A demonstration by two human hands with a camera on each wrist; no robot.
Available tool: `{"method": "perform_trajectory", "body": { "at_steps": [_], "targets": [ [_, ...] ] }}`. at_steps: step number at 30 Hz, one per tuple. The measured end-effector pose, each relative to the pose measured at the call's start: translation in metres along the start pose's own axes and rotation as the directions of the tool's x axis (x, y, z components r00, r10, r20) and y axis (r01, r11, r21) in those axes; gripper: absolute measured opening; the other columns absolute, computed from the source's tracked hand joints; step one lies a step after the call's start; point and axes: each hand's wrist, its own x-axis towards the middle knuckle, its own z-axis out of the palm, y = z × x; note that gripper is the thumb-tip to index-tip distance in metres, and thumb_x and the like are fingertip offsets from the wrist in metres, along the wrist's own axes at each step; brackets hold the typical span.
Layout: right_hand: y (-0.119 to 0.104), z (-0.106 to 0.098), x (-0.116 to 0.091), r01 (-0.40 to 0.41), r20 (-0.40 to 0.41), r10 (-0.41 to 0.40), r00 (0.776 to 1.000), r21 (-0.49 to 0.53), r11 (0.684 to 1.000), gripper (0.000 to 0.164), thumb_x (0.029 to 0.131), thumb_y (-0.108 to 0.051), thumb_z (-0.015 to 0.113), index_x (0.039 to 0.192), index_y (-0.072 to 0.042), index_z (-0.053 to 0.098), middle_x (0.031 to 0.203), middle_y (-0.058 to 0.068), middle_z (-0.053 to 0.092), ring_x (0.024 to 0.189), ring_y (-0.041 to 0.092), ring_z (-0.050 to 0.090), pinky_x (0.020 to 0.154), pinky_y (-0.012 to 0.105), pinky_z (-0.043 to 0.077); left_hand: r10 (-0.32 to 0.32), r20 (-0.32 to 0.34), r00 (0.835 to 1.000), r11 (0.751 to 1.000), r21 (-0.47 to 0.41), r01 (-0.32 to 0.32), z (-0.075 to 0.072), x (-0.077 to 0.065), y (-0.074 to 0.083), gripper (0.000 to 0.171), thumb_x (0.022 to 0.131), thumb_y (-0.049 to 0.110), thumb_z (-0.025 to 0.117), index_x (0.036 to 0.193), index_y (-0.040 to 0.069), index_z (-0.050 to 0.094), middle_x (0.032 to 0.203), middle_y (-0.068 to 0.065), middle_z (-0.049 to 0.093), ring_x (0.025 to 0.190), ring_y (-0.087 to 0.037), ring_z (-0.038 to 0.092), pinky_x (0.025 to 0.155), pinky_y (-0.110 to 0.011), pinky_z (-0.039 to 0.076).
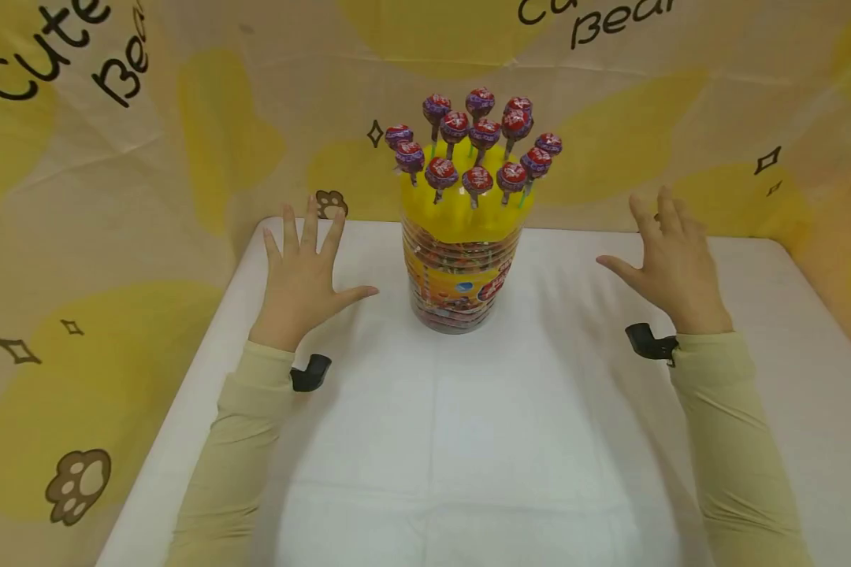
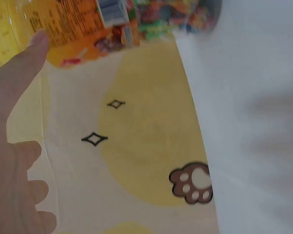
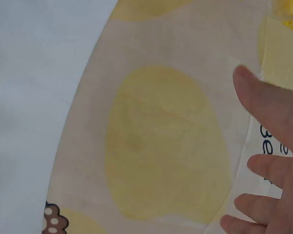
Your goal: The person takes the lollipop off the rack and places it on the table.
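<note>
A clear plastic tub [image 1: 461, 276] with a yellow lid [image 1: 464, 213] stands upright toward the far side of the table. Several lollipops [image 1: 477, 182] in red and purple wrappers stick up from the lid, and colourful sweets show through the tub's wall. To its left, my left hand [image 1: 299, 283] is spread above the table, fingers extended and thumb toward the tub, holding nothing. On the other side my right hand [image 1: 674, 264] hovers with fingers extended and thumb out, also with nothing in it. In the left wrist view the tub's orange label [image 2: 73, 29] appears beyond the thumb.
A white cloth covers the table [image 1: 432, 441]. Behind it and along the sides hangs a beige and yellow curtain [image 1: 291, 102] with paw prints and lettering. Black wrist mounts [image 1: 310, 373] sit at both cuffs.
</note>
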Motion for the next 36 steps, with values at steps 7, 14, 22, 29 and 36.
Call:
{"method": "perform_trajectory", "body": {
  "at_steps": [7, 14, 22, 29, 36],
  "targets": [
    [-0.015, -0.003, 0.005, -0.010, -0.019, 0.013, 1.000, 0.129, 0.992, 0.078, 0.093, -0.033, 0.059, 0.150, 0.000, 0.016, 0.153, 0.025, 0.012, 0.133, 0.051, 0.022, 0.105, 0.065, 0.023, 0.003, 0.013, 1.000, 0.971, -0.240, 0.001, 0.016, -0.001, 0.020, 0.109, 0.079, 0.063, 0.063, 0.153, 0.015, -0.001, 0.154, -0.011, -0.020, 0.138, -0.040, -0.017, 0.106, -0.069, -0.002],
    [-0.032, -0.003, 0.010, 0.084, -0.176, -0.034, 0.984, 0.282, 0.956, 0.061, 0.094, -0.021, 0.060, 0.142, 0.005, 0.034, 0.144, 0.025, 0.036, 0.133, 0.040, 0.031, 0.113, 0.049, 0.022, -0.045, 0.026, 0.999, 0.872, -0.487, 0.052, 0.024, -0.003, 0.030, 0.109, 0.080, 0.054, 0.068, 0.152, 0.015, -0.004, 0.155, -0.011, -0.016, 0.139, -0.039, -0.012, 0.109, -0.066, 0.001],
    [-0.063, 0.000, 0.024, 0.248, -0.411, -0.034, 0.911, 0.481, 0.841, 0.040, 0.090, -0.008, 0.064, 0.128, 0.004, 0.055, 0.121, 0.020, 0.060, 0.110, 0.032, 0.056, 0.096, 0.038, 0.048, -0.141, -0.003, 0.990, 0.653, -0.752, 0.091, 0.026, -0.001, 0.054, 0.107, 0.078, 0.051, 0.072, 0.153, 0.021, 0.002, 0.158, -0.001, -0.004, 0.143, -0.024, -0.004, 0.113, -0.058, 0.010],
    [-0.089, -0.001, 0.035, 0.291, -0.423, 0.054, 0.904, 0.705, 0.647, 0.029, 0.091, -0.004, 0.060, 0.119, 0.006, 0.061, 0.111, 0.016, 0.064, 0.098, 0.010, 0.059, 0.092, 0.023, 0.049, -0.182, -0.022, 0.983, 0.479, -0.875, 0.069, 0.038, 0.000, 0.073, 0.104, 0.077, 0.042, 0.076, 0.153, 0.019, 0.009, 0.157, -0.003, 0.011, 0.142, -0.022, 0.014, 0.115, -0.043, 0.020],
    [-0.106, 0.000, 0.041, 0.286, -0.382, 0.153, 0.911, 0.856, 0.431, 0.021, 0.089, -0.002, 0.064, 0.109, 0.002, 0.068, 0.102, 0.005, 0.069, 0.092, 0.013, 0.064, 0.088, 0.024, 0.051, -0.158, -0.003, 0.987, 0.440, -0.896, 0.068, 0.053, 0.006, 0.080, 0.106, 0.076, 0.031, 0.080, 0.153, 0.015, 0.008, 0.157, -0.001, 0.012, 0.142, -0.021, 0.018, 0.115, -0.040, 0.023]
  ]
}}
